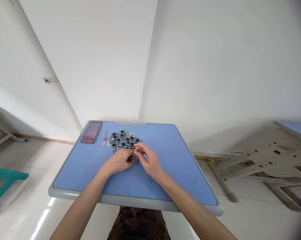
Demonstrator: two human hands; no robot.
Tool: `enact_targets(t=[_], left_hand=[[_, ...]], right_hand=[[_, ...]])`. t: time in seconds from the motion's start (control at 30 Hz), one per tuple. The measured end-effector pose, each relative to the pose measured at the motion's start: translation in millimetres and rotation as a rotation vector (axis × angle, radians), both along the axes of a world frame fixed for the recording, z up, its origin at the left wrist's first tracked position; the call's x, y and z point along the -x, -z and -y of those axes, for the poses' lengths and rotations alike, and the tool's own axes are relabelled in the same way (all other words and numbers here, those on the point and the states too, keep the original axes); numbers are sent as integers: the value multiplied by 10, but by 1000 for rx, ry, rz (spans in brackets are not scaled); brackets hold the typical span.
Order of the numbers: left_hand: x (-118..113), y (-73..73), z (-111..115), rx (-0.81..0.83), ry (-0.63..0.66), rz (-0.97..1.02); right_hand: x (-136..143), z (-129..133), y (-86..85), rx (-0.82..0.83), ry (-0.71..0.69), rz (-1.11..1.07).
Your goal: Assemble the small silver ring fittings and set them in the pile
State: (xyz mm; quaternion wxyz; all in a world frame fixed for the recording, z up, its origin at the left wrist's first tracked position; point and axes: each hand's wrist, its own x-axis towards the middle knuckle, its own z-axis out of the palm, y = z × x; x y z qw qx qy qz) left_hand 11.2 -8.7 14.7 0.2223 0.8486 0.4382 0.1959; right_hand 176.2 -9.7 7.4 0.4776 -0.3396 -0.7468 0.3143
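Note:
My left hand is closed around a small metal part with a dark piece in it, just above the blue desk. Close beside it, my right hand is closed in a pinch, thumb against fingers. Whatever sits between those right fingertips is too small to make out. Behind both hands lies a pile of small metal parts with black round pieces, spread loosely. To the left of the pile a screwdriver with a clear and red handle lies flat.
A dark flat rectangular object, blurred out, lies at the back left corner of the blue desk. White walls stand behind. A green stool is at left, another desk and a yellow cord at right.

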Motion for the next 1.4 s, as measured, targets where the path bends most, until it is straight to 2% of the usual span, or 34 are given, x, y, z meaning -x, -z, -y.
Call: enact_targets(t=[0.17, 0.27, 0.33, 0.43, 0.53, 0.63, 0.77, 0.97, 1.4], left_hand=[[13, -17, 2, -15, 6, -25], [18, -28, 4, 7, 12, -16], [23, -40, 11, 26, 8, -6], [44, -78, 24, 31, 3, 18], [84, -125, 29, 11, -8, 97], [119, -144, 19, 0, -8, 164], [123, -119, 3, 1, 17, 135], [100, -89, -7, -28, 18, 60], [98, -73, -38, 60, -20, 65]], right_hand=[[35, -22, 12, 230, -76, -227], [-10, -54, -29, 280, -15, -322], [-80, -85, -74, 263, 69, -251], [-206, -132, -136, 184, 130, 40], [-287, -158, -169, 178, 52, 272], [-302, -151, -175, 201, -58, 381], [-279, -128, -161, 162, -129, 478], [-276, -139, -100, 62, -112, 567], [-242, -119, -102, 30, -112, 606]])
